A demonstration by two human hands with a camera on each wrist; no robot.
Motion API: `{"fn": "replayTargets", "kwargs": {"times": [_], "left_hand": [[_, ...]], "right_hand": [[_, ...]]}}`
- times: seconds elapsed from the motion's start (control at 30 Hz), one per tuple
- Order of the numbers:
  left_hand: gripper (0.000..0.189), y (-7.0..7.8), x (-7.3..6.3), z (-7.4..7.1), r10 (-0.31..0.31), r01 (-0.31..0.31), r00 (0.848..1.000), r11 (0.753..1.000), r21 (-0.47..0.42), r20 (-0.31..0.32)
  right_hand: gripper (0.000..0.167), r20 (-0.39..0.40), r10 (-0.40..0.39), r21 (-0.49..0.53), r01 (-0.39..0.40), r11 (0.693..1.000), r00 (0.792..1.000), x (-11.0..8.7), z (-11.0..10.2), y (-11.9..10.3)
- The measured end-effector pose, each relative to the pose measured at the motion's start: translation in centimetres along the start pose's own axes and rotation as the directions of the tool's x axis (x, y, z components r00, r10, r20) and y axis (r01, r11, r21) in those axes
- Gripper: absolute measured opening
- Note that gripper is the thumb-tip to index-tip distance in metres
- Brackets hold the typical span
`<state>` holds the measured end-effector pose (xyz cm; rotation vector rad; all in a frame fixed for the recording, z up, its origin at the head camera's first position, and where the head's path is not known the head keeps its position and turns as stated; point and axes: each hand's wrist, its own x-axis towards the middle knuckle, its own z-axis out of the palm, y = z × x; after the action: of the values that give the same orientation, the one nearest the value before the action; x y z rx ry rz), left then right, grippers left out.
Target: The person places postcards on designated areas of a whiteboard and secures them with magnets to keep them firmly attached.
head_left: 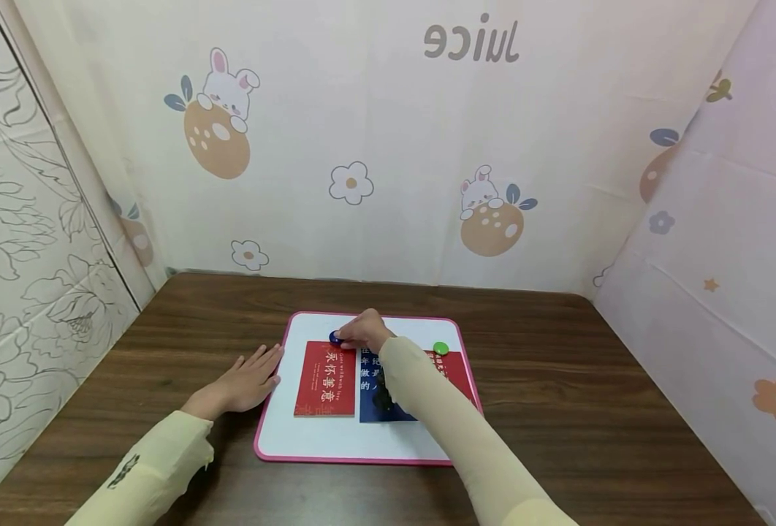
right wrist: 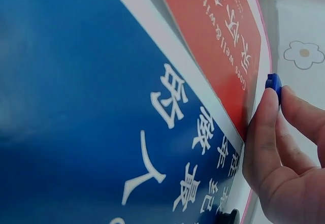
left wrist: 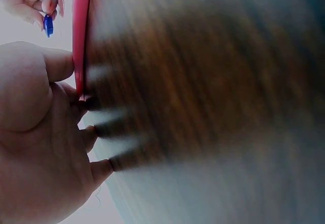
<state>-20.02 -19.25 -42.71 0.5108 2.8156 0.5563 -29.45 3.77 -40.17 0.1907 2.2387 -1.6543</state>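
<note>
My right hand (head_left: 365, 330) pinches a small blue magnet (right wrist: 274, 84) between thumb and fingers, at the top edge of a red card (head_left: 325, 380) with white writing. That card lies on a whiteboard (head_left: 322, 440) with a pink rim. My left hand (head_left: 246, 380) rests with fingers extended along the board's left edge, the thumb against the pink rim (left wrist: 81, 31) in the left wrist view. Right of the red card lies a dark blue card (right wrist: 76, 82) with white writing, partly covered by my right forearm.
A second red card (head_left: 457, 372) lies at the board's right, partly behind my sleeve, with a green magnet (head_left: 440, 348) at its top. A black round piece (right wrist: 231, 217) shows by the blue card's top edge. The board lies on a brown wooden table (head_left: 592, 409) before a patterned curtain (head_left: 388, 131).
</note>
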Motion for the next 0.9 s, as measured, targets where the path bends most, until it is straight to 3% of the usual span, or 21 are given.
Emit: {"fn": "replayTargets", "kwargs": {"times": [0.4,0.9], "left_hand": [[0.061,-0.2,0.1,0.3,-0.004,0.004,1.0,1.0,0.004,-0.005],[0.063,-0.2,0.1,0.1,-0.006,0.006,1.0,1.0,-0.004,0.004]], "right_hand": [[0.019,-0.062,0.014,-0.101,-0.02,0.995,0.998,0.0,0.9,-0.3],[0.017,-0.063,-0.036,-0.146,0.027,0.989,0.997,0.6,1.3,0.1]]}}
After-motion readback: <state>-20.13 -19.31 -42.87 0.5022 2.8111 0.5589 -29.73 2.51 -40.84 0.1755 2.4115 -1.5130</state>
